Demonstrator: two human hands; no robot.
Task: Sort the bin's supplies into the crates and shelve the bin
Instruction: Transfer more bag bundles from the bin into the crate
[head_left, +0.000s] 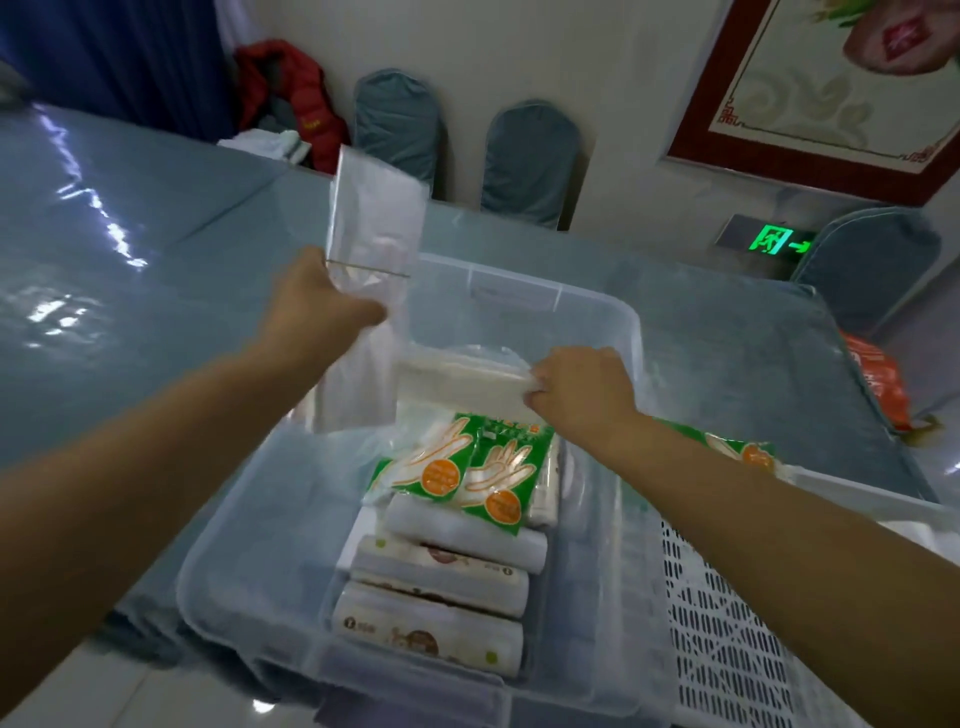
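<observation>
A clear plastic bin (587, 306) stands on the blue-covered table. My left hand (322, 306) holds up a bundle of clear plastic bags (374, 218) bound by a rubber band, above the bin's far left corner. Inside the bin, my right hand (582, 389) pinches a flat stack of whitish plastic bags (457, 382). In front of that stack lie two green-and-white glove packs (462, 473). Three tissue packs (436, 587) sit in a row toward the near wall. A white perforated crate (727, 623) stands right of the bin, with another green glove pack (737, 449) in it.
The table (130, 249) has a shiny plastic cover. Blue-covered chairs (530, 161) line the far wall, a red jacket (291, 98) lies on one. An orange bag (878, 379) sits at the right table edge. A green exit sign (774, 241) glows low on the wall.
</observation>
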